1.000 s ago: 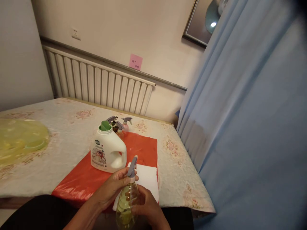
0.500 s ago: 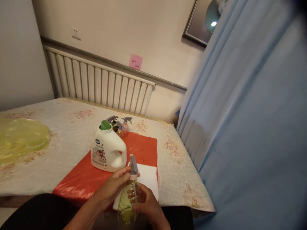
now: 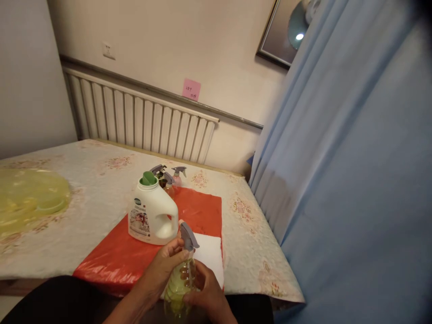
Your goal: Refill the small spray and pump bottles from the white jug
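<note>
- While the right hand (image 3: 207,292) keeps its closed grip on the spray bottle (image 3: 180,285), low before the tabletop (image 3: 101,180), the left hand (image 3: 167,263) pinches the trigger head (image 3: 188,236).
- Head now turned rightward; seemingly being screwed.

Clear plastic spray bottle (image 3: 180,285) tinted pale yellow-green, capped with a grey trigger head (image 3: 187,237). White plastic detergent jug (image 3: 151,213) with green cap, dark round label and reddish picture. Glossy red plastic sheet (image 3: 141,243) under a plain white cloth (image 3: 211,256). Cream counter (image 3: 87,189) cover patterned with faded pink flowers. Pale blue curtain (image 3: 354,171); pink sticky note (image 3: 191,89).
</note>
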{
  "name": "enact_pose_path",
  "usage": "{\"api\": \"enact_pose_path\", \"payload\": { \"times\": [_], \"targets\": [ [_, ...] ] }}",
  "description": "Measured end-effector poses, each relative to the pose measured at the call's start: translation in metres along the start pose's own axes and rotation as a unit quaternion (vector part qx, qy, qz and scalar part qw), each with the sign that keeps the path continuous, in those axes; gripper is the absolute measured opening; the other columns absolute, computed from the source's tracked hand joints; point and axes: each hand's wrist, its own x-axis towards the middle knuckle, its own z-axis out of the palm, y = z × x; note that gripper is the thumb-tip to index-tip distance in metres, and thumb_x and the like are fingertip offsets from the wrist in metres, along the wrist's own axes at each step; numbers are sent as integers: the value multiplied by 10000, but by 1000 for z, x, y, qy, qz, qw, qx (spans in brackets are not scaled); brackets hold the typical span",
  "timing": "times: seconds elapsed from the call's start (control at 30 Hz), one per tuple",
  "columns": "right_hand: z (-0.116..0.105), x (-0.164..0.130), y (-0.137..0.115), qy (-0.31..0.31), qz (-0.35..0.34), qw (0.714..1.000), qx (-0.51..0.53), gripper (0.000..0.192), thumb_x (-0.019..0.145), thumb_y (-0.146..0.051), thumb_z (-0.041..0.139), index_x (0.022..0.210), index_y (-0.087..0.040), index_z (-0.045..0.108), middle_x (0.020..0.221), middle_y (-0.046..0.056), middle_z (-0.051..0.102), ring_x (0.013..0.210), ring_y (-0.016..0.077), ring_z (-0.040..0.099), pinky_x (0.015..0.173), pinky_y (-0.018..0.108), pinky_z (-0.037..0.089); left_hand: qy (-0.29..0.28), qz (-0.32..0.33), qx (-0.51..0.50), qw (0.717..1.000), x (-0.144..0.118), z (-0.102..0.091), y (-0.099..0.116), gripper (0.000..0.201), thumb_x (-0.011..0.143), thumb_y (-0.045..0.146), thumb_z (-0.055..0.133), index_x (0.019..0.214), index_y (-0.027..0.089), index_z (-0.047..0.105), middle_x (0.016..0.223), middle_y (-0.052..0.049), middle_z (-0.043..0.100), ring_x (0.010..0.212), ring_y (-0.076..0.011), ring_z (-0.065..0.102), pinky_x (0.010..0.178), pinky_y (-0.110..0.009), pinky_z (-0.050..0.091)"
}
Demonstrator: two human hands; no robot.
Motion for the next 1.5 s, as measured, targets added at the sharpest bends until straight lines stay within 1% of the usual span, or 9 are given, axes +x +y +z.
{"api": "enact_pose_path", "payload": {
  "times": [0.17, 0.27, 0.37, 0.5, 0.8, 0.97, 1.1, 1.27, 1.5],
  "targets": [
    [2, 2, 3, 12, -7, 999, -30, 709, 492, -311, 924, 1149, -216, 673, 1070, 61, 715, 953, 272, 663, 833, 373, 493, 119, 58, 84, 988, 4, 1, -4, 401, 594, 341, 874, 846, 186, 604, 664, 70, 619, 606, -111, 563, 572, -208, 449],
    [0, 2, 6, 13, -11, 998, -52, 727, 490, -342, 928, 1161, -219, 677, 1043, 53, 714, 978, 277, 653, 866, 385, 488, 81, 40, 88, 992, 2, 0, 0, 451, 609, 410, 867, 921, 189, 627, 728, 53, 645, 682, -138, 603, 617, -225, 475],
    [-2, 2, 7, 17, -16, 998, -57, 754, 489, -357, 930, 1185, -221, 672, 1059, 55, 712, 1017, 289, 643, 891, 397, 484, 30, -5, 81, 996, -4, -1, 8, 480, 683, 460, 824, 1042, 191, 652, 920, -7, 703, 840, -179, 654, 721, -255, 513],
    [0, 2, 3, 19, -8, 999, -49, 802, 452, -342, 940, 1196, -224, 666, 1086, 58, 717, 1005, 287, 648, 915, 415, 485, 3, -29, 50, 998, -7, -1, 15, 495, 661, 462, 843, 1036, 184, 680, 986, -45, 727, 816, -183, 668, 721, -272, 527],
    [-5, -1, 14, 82, 39, 986, -138, 874, 419, -285, 930, 1238, -223, 635, 1188, 76, 676, 1059, 311, 622, 961, 460, 478, 36, 29, 45, 998, -7, 6, 24, 318, 719, 351, 820, 973, 229, 673, 839, 32, 693, 697, -111, 619, 681, -218, 495],
    [-4, 4, 12, 75, 35, 984, -157, 843, 442, -244, 920, 1235, -235, 635, 1162, 69, 687, 1051, 310, 632, 941, 459, 496, 23, 66, 117, 991, -4, 2, 37, 276, 748, 373, 784, 951, 215, 685, 838, 10, 696, 791, -160, 631, 735, -247, 490],
    [5, 19, 2, 63, -2, 982, -180, 792, 488, -206, 901, 1233, -242, 635, 1138, 56, 696, 1052, 299, 641, 940, 442, 502, 18, 107, 177, 978, -2, -5, 54, 303, 721, 347, 778, 976, 205, 699, 931, -20, 719, 918, -221, 633, 821, -295, 487],
    [22, 43, 4, 50, -69, 972, -219, 756, 547, -100, 836, 1255, -221, 601, 1176, 45, 675, 1086, 261, 626, 985, 393, 481, 9, 143, 215, 966, -2, -20, 71, 289, 758, 296, 723, 1028, 199, 683, 968, -28, 709, 947, -228, 628, 840, -306, 482],
    [39, 75, 32, 121, -130, 943, -282, 735, 499, -42, 815, 1186, -204, 612, 1109, 33, 617, 1027, 232, 607, 929, 343, 501, 54, 159, 258, 952, 2, -39, 73, 262, 754, 306, 687, 991, 196, 661, 924, -15, 697, 925, -228, 632, 844, -314, 486]
  ]
}}
